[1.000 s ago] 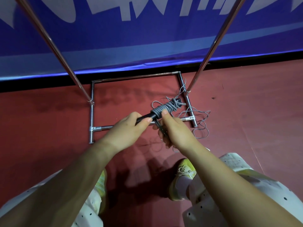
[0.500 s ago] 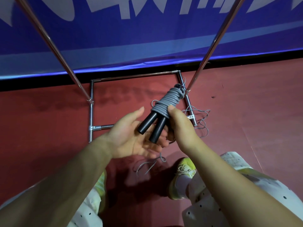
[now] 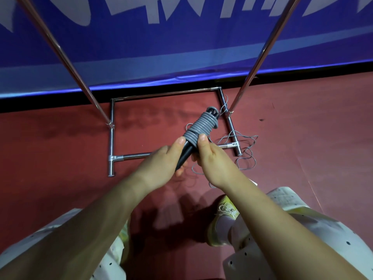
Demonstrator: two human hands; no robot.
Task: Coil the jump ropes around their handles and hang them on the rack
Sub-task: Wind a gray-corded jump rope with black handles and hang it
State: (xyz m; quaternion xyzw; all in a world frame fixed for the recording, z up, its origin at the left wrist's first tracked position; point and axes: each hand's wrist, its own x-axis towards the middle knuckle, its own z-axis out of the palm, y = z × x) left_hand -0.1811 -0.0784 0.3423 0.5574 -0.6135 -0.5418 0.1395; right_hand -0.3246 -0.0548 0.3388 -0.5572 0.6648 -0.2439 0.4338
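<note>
Both forearms reach forward; left hand (image 3: pixel 161 164) and right hand (image 3: pixel 212 160) curl round the black handles (image 3: pixel 184 155), thumbs beside the grey rope coil (image 3: pixel 199 128), held above the rack's floor frame (image 3: pixel 112 138). Half a second earlier the left palm lay open beneath; it now grips.

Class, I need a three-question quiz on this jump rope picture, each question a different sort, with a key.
1. True or false: the grey rope is coiled around the black handles.
2. Which hand touches the handles: A left, B right, C both?
3. Fill in: loose cord lies on the ___ beside the rack base.

Key: 1 true; 2 C; 3 floor.
</note>
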